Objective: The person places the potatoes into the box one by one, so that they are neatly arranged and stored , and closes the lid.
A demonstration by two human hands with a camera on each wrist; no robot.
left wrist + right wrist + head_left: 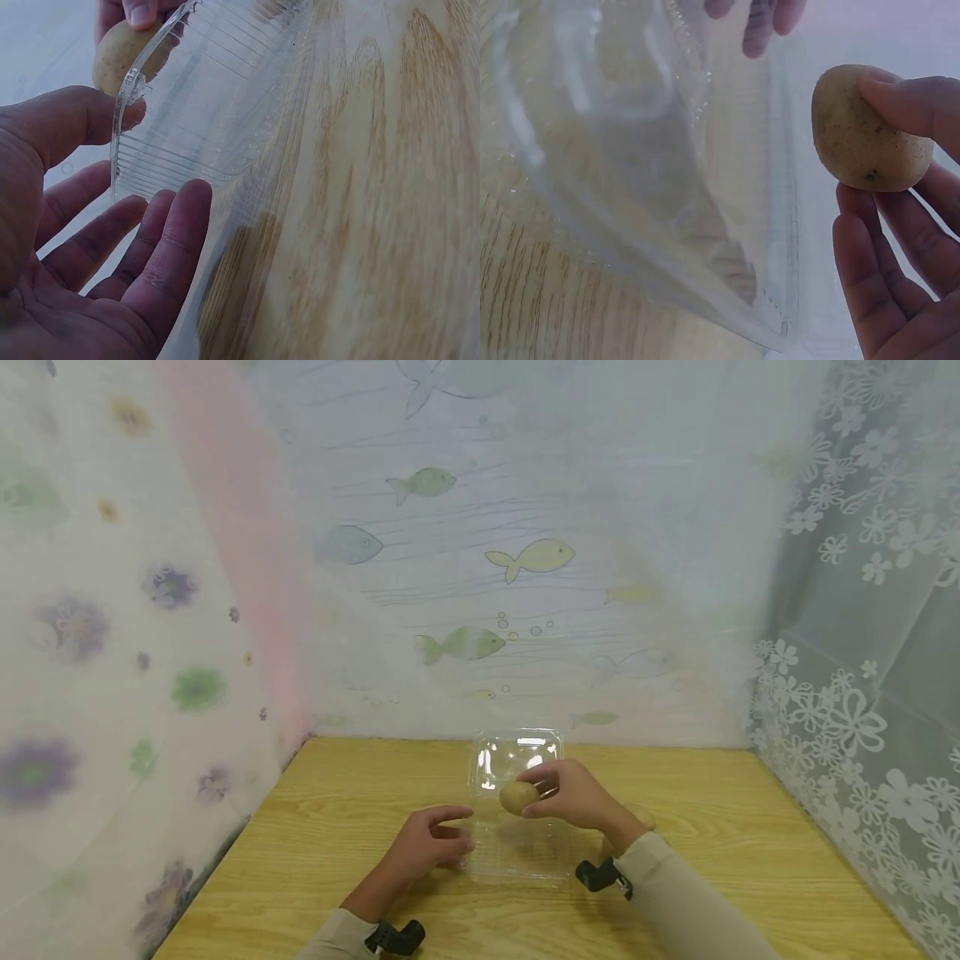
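Note:
My right hand (573, 795) pinches a potato (517, 797) between thumb and fingers, above a clear plastic clamshell container (517, 862). The right wrist view shows this potato (870, 127) as light brown with small dark specks. The container's transparent lid (483, 760) is folded back at the far side. My left hand (427, 843) is at the container's left side, fingers loosely bent. In the left wrist view, the left thumb (112, 116) is at the container's rim (124, 112) while the other fingers spread along the outside of the wall.
Another potato (641, 816) lies on the wooden table (360, 785), partly hidden behind the right wrist. Fish-printed sheeting (450, 643) hangs behind the table, and flower-printed sheets (97, 652) hang at both sides. Each wrist carries a small black camera.

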